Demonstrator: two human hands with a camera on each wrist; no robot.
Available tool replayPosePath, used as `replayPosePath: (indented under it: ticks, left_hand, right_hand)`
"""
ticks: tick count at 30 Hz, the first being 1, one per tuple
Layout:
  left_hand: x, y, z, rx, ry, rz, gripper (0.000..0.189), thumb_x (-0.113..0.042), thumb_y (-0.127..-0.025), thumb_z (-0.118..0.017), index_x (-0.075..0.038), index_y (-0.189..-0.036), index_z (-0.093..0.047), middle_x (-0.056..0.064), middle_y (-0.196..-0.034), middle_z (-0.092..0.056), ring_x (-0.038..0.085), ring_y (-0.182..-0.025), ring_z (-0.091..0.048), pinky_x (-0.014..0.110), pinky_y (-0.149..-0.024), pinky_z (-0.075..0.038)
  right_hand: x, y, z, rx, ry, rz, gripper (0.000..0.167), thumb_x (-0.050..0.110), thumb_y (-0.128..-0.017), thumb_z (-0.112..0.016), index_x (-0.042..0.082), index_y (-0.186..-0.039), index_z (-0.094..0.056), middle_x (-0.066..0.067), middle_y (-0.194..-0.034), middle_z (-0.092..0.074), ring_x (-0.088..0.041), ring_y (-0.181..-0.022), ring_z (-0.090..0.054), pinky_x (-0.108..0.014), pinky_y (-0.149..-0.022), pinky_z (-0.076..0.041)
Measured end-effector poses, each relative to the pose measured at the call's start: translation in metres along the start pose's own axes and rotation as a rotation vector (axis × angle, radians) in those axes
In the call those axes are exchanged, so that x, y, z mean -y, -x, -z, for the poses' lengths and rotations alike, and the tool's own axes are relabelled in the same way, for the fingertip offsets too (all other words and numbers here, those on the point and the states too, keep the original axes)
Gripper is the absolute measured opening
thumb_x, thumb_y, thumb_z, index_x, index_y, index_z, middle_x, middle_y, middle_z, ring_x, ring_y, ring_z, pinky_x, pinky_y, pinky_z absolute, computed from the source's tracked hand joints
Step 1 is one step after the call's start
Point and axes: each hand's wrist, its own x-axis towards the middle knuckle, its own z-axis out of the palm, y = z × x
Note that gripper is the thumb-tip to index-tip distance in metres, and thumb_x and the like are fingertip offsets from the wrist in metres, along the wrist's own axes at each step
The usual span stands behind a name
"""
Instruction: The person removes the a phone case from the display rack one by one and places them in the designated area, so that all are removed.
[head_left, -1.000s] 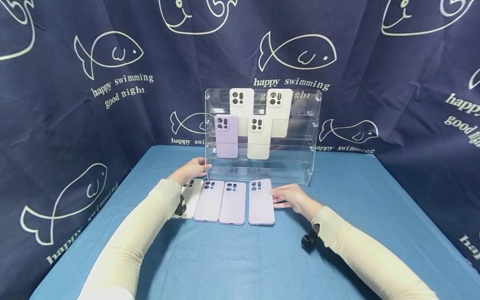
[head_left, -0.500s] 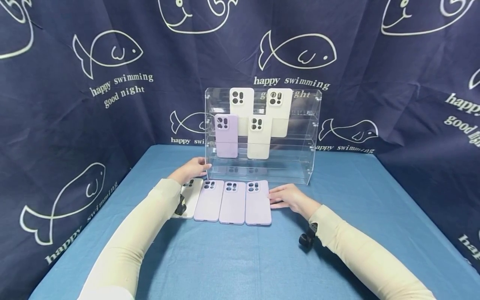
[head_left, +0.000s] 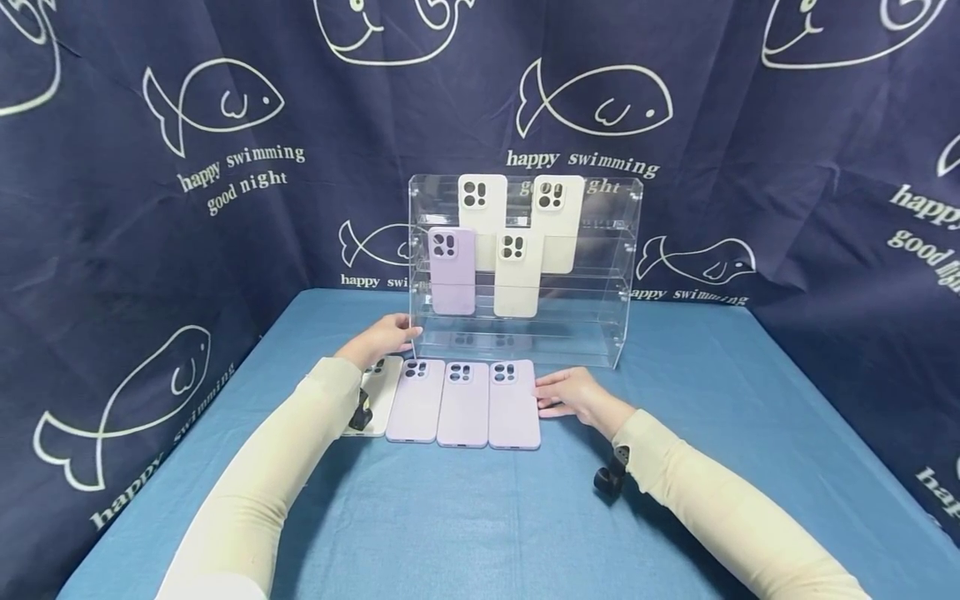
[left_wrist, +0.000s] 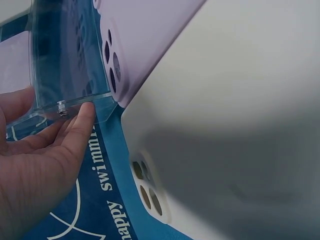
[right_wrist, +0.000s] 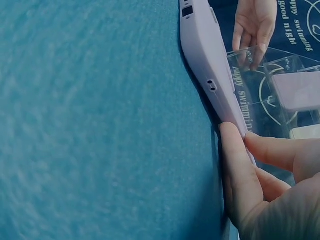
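In the head view, my left hand is at the lower left edge of a clear acrylic display stand. The left wrist view shows its thumb and fingers on either side of the stand's side panel, holding it. My right hand pinches the right edge of a lilac phone case, thumb and finger at its rim in the right wrist view. That case lies at the right end of a front row, beside a second lilac case, a third lilac case and a white case partly hidden by my left arm.
Upright on the stand are a lilac case, a white case and two more white cases behind, one left and one right. Blue cloth covers the table; a navy fish-print curtain hangs behind.
My right hand has slid the rightmost lilac case left, closing the gap to its neighbour and straightening it. The left hand has stayed at the stand.
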Motion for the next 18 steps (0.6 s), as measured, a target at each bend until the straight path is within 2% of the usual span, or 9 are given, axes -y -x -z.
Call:
replayPosePath:
  ticks: [10,18]
  left_hand:
    - [0.0000,-0.0022,0.0002,-0.004,-0.009,0.008,0.066,-0.024,-0.104,-0.046,0.001,-0.154,-0.013,0.021,-0.158,-0.022,0.033,-0.140,-0.038,0.040,-0.118,-0.037]
    - [-0.0010,-0.0011,0.0007,-0.006,-0.011,0.023,0.067,-0.025,-0.104,-0.047,-0.001,-0.155,-0.011,0.020,-0.159,-0.020,0.032,-0.140,-0.038,0.041,-0.118,-0.035]
  right_hand:
    - [0.0000,-0.0007,-0.0037,-0.036,0.026,-0.004,0.039,-0.001,-0.089,-0.066,-0.011,-0.126,-0.057,-0.006,-0.077,-0.069,-0.014,-0.066,-0.065,-0.033,-0.073,-0.064]
    - [-0.0005,-0.0012,-0.0049,-0.045,0.049,0.011,0.040,-0.001,-0.089,-0.066,-0.011,-0.127,-0.056,-0.008,-0.082,-0.069,-0.014,-0.065,-0.064,-0.034,-0.072,-0.064]
